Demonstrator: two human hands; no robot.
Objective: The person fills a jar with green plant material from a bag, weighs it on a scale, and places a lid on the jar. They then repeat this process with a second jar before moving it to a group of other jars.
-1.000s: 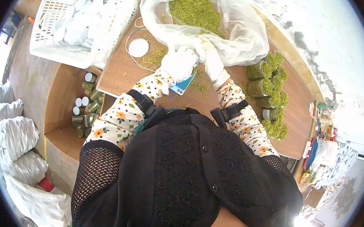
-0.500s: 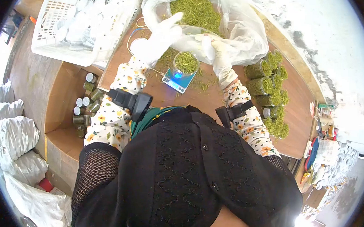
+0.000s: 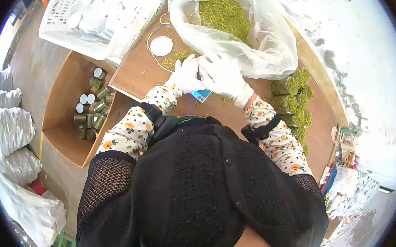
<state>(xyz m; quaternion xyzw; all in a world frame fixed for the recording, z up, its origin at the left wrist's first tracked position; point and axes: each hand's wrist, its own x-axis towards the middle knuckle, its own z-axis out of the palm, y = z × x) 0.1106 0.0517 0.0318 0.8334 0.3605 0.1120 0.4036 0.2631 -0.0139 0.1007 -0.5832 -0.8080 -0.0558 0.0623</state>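
My left hand (image 3: 187, 76), in a white glove, is curled against one side of the glass jar's spot above the small blue digital scale (image 3: 201, 95). From the other side my right hand (image 3: 224, 78), also gloved, closes over the same spot. The jar of green shreds is almost wholly hidden by the gloves, so its exact hold is hard to see. Part of the scale's lit face shows below the fingers. A round white lid (image 3: 161, 46) lies on the brown table (image 3: 132, 75) beyond my left hand.
A clear plastic bag (image 3: 273, 49) of green shreds (image 3: 225, 18) lies behind my hands. Filled jars (image 3: 283, 86) stand at the right. At the left are a cardboard box (image 3: 61, 98) of capped jars (image 3: 93, 103) and a white basket (image 3: 105, 49). A cord loops by the lid.
Both hands have come together over the jar on the scale, my right moving away from the bag and my left away from the lid. The view has shifted slightly.
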